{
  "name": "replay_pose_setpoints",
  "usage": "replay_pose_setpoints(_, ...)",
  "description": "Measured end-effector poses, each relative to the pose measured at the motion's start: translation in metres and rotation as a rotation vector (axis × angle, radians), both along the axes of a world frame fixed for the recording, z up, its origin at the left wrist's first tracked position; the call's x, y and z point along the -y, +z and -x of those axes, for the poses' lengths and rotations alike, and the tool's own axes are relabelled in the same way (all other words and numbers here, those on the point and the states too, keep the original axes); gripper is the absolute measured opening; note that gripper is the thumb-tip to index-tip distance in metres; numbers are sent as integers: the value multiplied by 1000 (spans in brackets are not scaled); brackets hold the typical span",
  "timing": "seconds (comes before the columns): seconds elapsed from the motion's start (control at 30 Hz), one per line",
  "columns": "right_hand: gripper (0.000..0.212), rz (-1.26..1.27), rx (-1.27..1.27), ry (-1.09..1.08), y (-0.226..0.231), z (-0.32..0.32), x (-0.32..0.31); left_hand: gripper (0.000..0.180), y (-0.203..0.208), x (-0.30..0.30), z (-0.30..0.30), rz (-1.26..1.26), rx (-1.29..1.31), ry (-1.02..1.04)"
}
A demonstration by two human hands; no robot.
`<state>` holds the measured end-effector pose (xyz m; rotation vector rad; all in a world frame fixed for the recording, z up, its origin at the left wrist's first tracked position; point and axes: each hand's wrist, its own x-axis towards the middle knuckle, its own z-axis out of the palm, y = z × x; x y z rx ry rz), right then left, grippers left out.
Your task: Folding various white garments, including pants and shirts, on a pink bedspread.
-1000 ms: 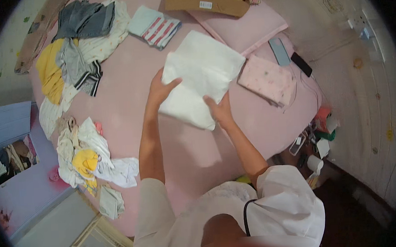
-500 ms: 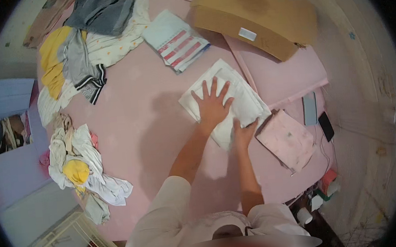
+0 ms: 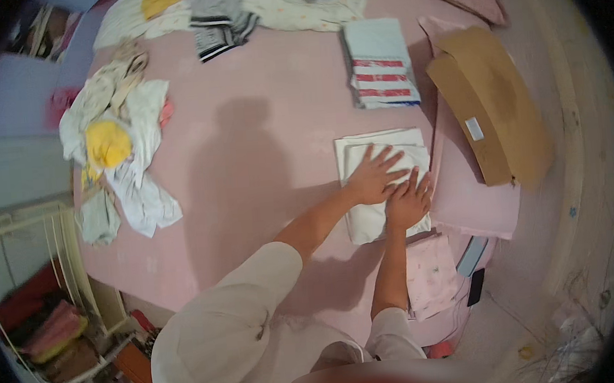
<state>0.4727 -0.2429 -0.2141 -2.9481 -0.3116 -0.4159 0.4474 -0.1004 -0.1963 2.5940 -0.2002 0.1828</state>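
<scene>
Bedding first: a pink bed sheet is seen to fill most of the view, with a person's shadow cast across its middle. A pink pillow is laid at the right edge of the bed, and a flattened brown cardboard box is rested partly on top of it. A loose heap of white and yellow clothes is noted on the left side of the bed, well apart from the hands. More unsorted garments, striped and grey, are strewn along the far edge. A folded striped cloth is placed beyond the hands, near the box.

A folded white garment is laid flat on the sheet, just beside the pillow. The left hand is pressed on it, palm down, fingers spread wide, nothing grasped. The right hand is pressed flat on the same garment's near right part, touching the left hand, fingers open, nothing held.

A folded pale pink patterned cloth is laid nearer the person, beside the right forearm. A dark phone-like slab is seen at the bed's corner; its kind cannot be told for certain.
</scene>
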Motion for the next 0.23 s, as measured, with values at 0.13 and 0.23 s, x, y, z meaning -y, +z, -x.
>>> replay_pose_setpoints(0.13,47,122,-30,141,3,-1,2,47,-30,-35,126,39,-98,13)
replay_pose_setpoints(0.23,53,174,-173,254,-16,-26,22,58,-21,-86,296,-38,-529,34)
